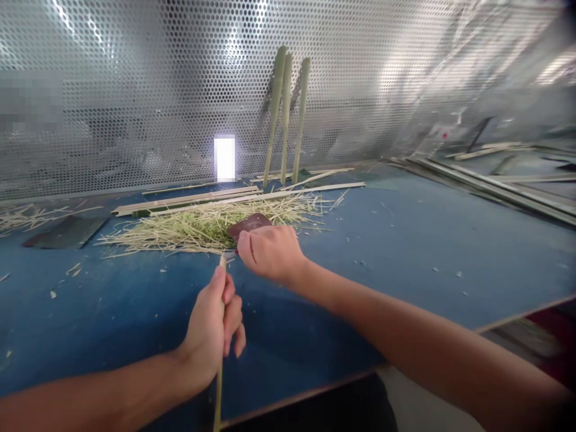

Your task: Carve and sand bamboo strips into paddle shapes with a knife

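My left hand [213,324] is closed around a thin, pale green bamboo strip [219,390], its thumb near the upper tip. The strip runs down past the wrist to the bottom of the view. Just beyond the tip, my right hand [272,252] forms a fist. From it a short grey sliver, looking like the blade of a small knife [230,255], reaches the strip's end; the handle is hidden in the fingers. A reddish-brown flat piece [250,222] shows behind the fist; whether the hand grips it too is unclear. Bamboo shavings [180,231] are heaped behind both hands.
Three slender green bamboo pieces with broad tops [275,102] lean upright on a perforated metal screen [189,78]. Long split strips [315,187] lie behind the shavings. A dark flat sheet [67,231] rests left on the blue table [382,258]. More strips [499,186] lie far right.
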`<action>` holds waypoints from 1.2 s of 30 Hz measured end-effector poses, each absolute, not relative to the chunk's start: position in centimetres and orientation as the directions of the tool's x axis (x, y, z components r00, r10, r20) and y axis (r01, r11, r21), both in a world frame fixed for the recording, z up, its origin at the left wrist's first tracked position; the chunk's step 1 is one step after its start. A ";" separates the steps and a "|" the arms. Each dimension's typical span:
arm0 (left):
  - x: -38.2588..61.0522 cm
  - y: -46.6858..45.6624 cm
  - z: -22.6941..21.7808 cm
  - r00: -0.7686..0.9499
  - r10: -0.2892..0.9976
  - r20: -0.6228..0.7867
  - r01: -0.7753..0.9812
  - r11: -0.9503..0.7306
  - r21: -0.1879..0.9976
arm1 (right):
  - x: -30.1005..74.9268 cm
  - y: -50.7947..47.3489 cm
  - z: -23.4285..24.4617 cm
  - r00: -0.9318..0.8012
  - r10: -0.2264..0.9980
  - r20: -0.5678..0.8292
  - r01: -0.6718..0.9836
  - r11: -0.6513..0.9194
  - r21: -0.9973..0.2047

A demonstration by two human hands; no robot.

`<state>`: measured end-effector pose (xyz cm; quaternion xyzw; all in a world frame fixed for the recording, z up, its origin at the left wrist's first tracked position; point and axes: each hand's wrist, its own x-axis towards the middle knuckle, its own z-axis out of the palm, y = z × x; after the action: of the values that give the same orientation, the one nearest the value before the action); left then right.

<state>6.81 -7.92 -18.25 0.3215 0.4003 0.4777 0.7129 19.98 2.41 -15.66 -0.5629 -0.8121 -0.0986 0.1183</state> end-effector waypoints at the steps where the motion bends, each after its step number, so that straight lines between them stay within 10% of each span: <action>1: 6.7 -8.2 -18.2 0.251 0.938 -0.241 -0.435 0.332 0.837 | 20.4 3.1 -15.5 -0.296 0.910 0.291 0.954 0.298 0.040; 7: 6.5 -9.0 -18.2 0.228 0.960 -0.164 -0.439 0.252 0.863 | 22.4 3.6 -14.5 -0.245 0.921 0.303 0.966 0.259 -0.007; 13: 7.0 -8.2 -18.2 0.178 0.957 -0.228 -0.352 0.278 0.894 | 20.5 -0.1 -15.0 -0.426 0.811 0.400 0.680 0.579 -0.450; 21: 7.1 -8.2 -18.4 0.173 0.957 -0.232 -0.312 0.277 0.909 | 20.4 -0.7 -15.2 -0.440 0.799 0.410 0.636 0.600 -0.485; 27: 7.2 -8.1 -18.5 0.128 0.948 -0.291 -0.328 0.317 0.890 | 19.8 -0.9 -15.8 -0.442 0.763 0.471 0.740 0.607 -0.289; 31: 7.1 -9.4 -18.7 0.236 0.932 -0.274 -0.374 0.347 0.860 | 20.5 2.2 -15.7 -0.305 0.877 0.372 0.943 0.331 -0.009; 36: 6.5 -9.9 -18.7 0.290 0.942 -0.167 -0.423 0.283 0.861 | 22.2 5.2 -14.8 -0.209 0.903 0.376 0.975 0.221 0.011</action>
<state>6.49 -9.91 -18.68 0.3627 0.3577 0.4763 0.7167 22.25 5.20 -14.77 -0.6118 -0.7674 -0.1238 0.1464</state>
